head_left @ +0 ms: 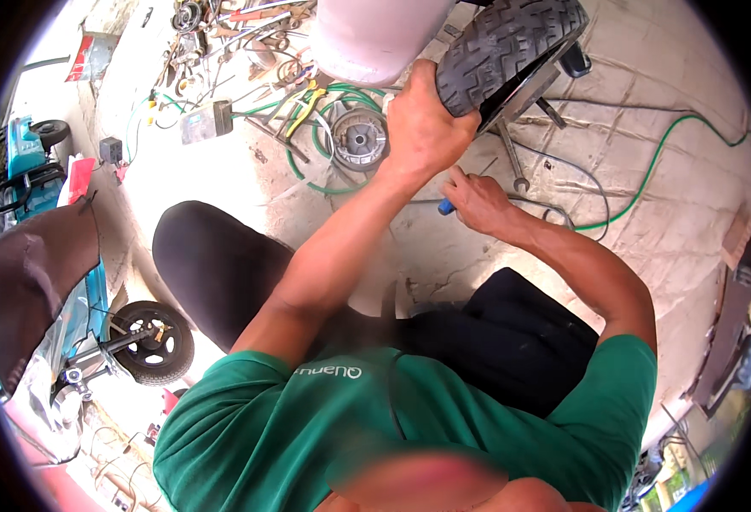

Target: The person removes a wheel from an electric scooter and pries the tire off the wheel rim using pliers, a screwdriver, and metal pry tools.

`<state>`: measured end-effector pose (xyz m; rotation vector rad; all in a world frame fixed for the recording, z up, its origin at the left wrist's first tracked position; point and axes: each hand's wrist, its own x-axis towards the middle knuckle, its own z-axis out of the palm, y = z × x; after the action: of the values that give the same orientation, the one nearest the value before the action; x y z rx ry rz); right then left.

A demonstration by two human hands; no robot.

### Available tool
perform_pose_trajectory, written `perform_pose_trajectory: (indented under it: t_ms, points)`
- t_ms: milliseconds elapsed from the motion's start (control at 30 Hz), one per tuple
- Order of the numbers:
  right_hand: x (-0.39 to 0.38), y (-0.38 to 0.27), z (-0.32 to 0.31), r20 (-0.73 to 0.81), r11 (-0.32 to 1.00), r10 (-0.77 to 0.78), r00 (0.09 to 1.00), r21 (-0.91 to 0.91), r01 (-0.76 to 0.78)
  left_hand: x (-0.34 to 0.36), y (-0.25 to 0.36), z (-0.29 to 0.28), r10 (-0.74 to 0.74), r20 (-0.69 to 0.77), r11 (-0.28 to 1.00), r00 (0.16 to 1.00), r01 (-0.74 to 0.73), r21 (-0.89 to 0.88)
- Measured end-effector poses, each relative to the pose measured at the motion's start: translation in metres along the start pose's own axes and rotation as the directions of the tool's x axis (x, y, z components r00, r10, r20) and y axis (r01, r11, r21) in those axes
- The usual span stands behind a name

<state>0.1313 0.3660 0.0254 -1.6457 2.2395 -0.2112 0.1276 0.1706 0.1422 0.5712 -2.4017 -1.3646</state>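
Note:
At the top of the view a black, chunky-treaded tyre (499,51) stands on its wheel under a pale pink body panel. My left hand (431,124) grips the tyre's near side, the thumb up along the tread. Just below and to the right, my right hand (480,203) is closed around a tool with a blue handle (446,206); its working end is hidden. Beside the wheel a metal spanner (513,162) reaches down to the floor. Left of my left hand lies a round metal brake drum plate (360,139) with a green hose (298,171) looped around it.
Yellow-handled pliers (307,111) and a small box (207,123) lie left of the hub part. Many loose tools are heaped at the upper left. A green cable (648,183) and dark wires cross the floor at right. Another wheel (155,343) stands at lower left.

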Motion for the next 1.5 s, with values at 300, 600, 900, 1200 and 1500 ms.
perform_pose_trajectory:
  t_ms: [300, 600, 900, 1200, 1500]
  points:
    - [-0.08, -0.04, -0.244, -0.406, 0.829, 0.437, 0.803, 0.527, -0.185, 0.0, 0.002, -0.004, -0.009, -0.021, 0.999, 1.0, 0.01, 0.04]
    - [-0.067, -0.04, -0.229, -0.656, 0.939, 0.215, 0.723, 0.343, 0.031, -0.002, 0.011, 0.004, 0.054, -0.049, 0.999, 0.997, -0.054, 0.004]
    - [-0.051, -0.033, -0.21, -0.667, 0.898, 0.312, 0.677, 0.44, 0.019, -0.002, 0.01, 0.001, 0.027, -0.042, 0.999, 0.999, -0.026, 0.019]
    - [-0.046, -0.013, -0.184, -0.646, 0.831, 0.352, 0.677, 0.548, 0.091, -0.002, 0.015, -0.001, -0.01, -0.01, 1.0, 1.0, 0.011, 0.012]
    - [-0.054, 0.014, -0.157, -0.622, 0.621, 0.386, 0.682, 0.721, 0.307, -0.003, 0.025, 0.0, -0.047, -0.004, 0.996, 0.999, 0.048, 0.077]
